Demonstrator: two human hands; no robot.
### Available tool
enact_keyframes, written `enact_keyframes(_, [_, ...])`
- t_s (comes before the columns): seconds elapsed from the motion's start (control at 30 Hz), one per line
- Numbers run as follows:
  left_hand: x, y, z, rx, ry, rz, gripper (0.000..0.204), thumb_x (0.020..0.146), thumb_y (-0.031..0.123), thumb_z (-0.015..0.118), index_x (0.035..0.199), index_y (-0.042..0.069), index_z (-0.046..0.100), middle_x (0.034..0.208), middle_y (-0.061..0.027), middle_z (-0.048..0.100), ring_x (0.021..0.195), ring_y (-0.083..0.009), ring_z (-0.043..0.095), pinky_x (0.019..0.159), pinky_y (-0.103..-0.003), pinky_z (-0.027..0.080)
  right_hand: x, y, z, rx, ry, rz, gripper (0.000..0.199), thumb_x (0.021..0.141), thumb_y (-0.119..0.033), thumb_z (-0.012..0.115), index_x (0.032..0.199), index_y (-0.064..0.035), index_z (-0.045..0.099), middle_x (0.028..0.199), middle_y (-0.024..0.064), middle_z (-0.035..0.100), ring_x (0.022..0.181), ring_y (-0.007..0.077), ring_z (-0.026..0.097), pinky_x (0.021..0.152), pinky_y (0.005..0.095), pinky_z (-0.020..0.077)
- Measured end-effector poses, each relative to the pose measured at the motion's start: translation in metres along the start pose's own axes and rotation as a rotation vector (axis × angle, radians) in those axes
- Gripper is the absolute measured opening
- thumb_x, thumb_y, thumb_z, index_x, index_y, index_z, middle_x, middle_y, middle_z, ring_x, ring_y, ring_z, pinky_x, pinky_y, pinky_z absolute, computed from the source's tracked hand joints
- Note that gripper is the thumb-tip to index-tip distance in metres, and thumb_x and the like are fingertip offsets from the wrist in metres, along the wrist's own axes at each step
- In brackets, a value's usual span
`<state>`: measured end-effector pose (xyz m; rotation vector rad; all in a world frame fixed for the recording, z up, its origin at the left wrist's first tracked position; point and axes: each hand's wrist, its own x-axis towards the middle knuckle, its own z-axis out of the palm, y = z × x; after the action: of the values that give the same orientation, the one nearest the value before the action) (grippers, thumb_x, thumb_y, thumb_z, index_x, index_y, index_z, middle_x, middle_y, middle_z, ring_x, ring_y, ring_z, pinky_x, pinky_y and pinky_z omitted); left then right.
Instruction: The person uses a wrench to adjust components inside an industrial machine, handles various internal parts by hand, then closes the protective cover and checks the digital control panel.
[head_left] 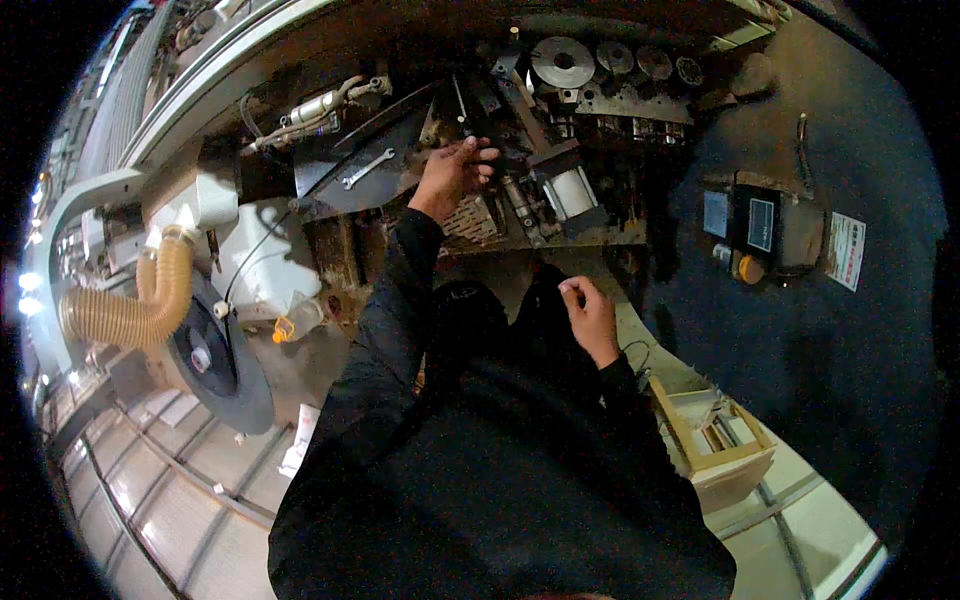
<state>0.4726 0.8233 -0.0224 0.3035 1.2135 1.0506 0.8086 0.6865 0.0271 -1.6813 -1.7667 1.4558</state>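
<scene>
Slim dark-handled tool with a thin pale shaft (460, 100) lies just beyond the left hand

The tool sits among dark metal parts on the far side of the cluttered table (612, 239), its shaft pointing away and its handle end by the fingertips of the left hand (455, 175). That hand reaches forward palm down, fingers loosely bent and a little apart; whether it grips the handle or only hovers beside it, I cannot tell.

The right hand (591, 318) is well apart from the tool, nearer the body and to the right. It is loosely half-open, thumb close to the forefinger, with nothing visible in it.

Left of the left hand, a silver open-ended wrench (370, 169) lies slantwise on a flat grey metal sheet (398, 183). To its right, a pale cylindrical block with dark end plates (570, 193) rests between the two hands' positions but farther out than the right one. On the far right of the table stands a row of round grey metal discs, the largest disc (562, 63) having a hole at its centre.

Farther left, a tan ribbed hose (120, 312) bends beside a large dark grey wheel (207, 352). Near right, a shallow yellowish wooden box (733, 458) holds small pieces.
</scene>
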Motion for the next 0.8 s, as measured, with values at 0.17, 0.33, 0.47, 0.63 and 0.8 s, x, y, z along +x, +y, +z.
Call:
enact_keyframes(0.17, [0.006, -0.007, 0.000, 0.073, 0.138, 0.002, 0.042, 0.108, 0.034, 0.064, 0.129, -0.002, 0.062, 0.103, -0.0090, 0.073, 0.083, -0.0197, 0.070, 0.073, -0.037, 0.061, 0.021, 0.028, -0.043, -0.117, -0.086, 0.014, 0.034, 0.108, -0.038, 0.060, 0.107, -0.0051, 0.066, 0.080, 0.0120, 0.066, 0.064, 0.0247, 0.056, 0.062, 0.0398, 0.0453])
enact_keyframes(0.33, [0.001, -0.005, 0.024, 0.104, 0.256, 0.045, 0.045, 0.106, 0.029, 0.067, 0.135, -0.005, 0.059, 0.098, -0.0123, 0.072, 0.084, -0.0214, 0.070, 0.075, -0.039, 0.062, 0.030, 0.044, -0.057, -0.087, -0.009, -0.116, 0.030, 0.108, -0.035, 0.060, 0.106, -0.0057, 0.066, 0.080, 0.0133, 0.065, 0.059, 0.0275, 0.055, 0.058, 0.0416, 0.0426])
enact_keyframes(0.47, [-0.027, 0.036, 0.076, 0.408, 0.409, -0.012, 0.043, 0.106, 0.024, 0.066, 0.137, -0.007, 0.061, 0.094, -0.0140, 0.073, 0.081, -0.0227, 0.072, 0.072, -0.040, 0.064, 0.029, 0.038, -0.055, -0.130, 0.035, -0.162, 0.026, 0.108, -0.032, 0.061, 0.106, -0.0060, 0.066, 0.080, 0.0134, 0.066, 0.060, 0.0303, 0.057, 0.059, 0.0423, 0.0448])
enact_keyframes(0.63, [-0.014, 0.009, 0.064, 0.989, 0.610, 0.193, 0.035, 0.107, 0.031, 0.065, 0.106, -0.002, 0.077, 0.081, -0.0139, 0.077, 0.068, -0.0263, 0.073, 0.063, -0.042, 0.060, 0.024, 0.030, -0.035, -0.201, 0.064, -0.171, 0.022, 0.105, -0.028, 0.064, 0.106, -0.0070, 0.068, 0.082, 0.0155, 0.068, 0.067, 0.0326, 0.064, 0.061, 0.0428, 0.0479])
enact_keyframes(0.8, [-0.035, 0.000, -0.004, 1.109, 0.599, 0.393, 0.062, 0.094, 0.063, 0.069, 0.103, 0.003, 0.079, 0.086, -0.0202, 0.076, 0.082, -0.0377, 0.074, 0.078, -0.047, 0.057, 0.012, 0.002, -0.016, -0.210, 0.157, -0.213, 0.023, 0.106, -0.029, 0.064, 0.108, -0.0068, 0.069, 0.080, 0.0121, 0.067, 0.066, 0.0291, 0.062, 0.061, 0.0406, 0.0475])
